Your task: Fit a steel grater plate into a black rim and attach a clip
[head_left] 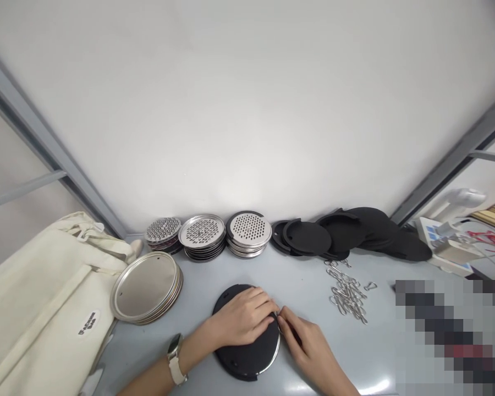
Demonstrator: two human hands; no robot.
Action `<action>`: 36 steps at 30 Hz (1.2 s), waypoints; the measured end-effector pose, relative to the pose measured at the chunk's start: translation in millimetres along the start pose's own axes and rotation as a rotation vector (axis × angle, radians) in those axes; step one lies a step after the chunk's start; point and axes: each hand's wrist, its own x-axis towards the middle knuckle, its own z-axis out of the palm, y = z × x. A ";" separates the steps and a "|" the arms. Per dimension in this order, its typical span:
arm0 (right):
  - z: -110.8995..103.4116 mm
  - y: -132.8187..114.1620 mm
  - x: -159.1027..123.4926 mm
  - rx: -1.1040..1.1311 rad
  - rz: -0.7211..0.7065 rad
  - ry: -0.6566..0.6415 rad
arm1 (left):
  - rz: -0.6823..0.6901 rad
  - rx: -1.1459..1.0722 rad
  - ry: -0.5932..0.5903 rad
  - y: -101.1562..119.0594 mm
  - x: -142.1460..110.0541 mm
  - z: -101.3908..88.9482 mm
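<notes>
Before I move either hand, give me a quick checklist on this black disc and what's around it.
1. Left hand resting on the black disc: ok.
2. Right hand at the disc's right edge: ok.
3. Silver rim fully covered: not ok, it shows at lower right.
4. Metal clips apart from the right hand: ok.
5. Plain metal discs apart from the black disc: ok.
6. Black disc's underside: cannot tell, hidden.

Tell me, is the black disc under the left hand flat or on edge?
Flat: the black disc shows its round face upward beneath the left hand.
</notes>
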 end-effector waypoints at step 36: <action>3.3 5.1 -1.5 0.041 0.046 -0.045 | 0.016 -0.009 -0.023 -1.0 -0.1 -0.6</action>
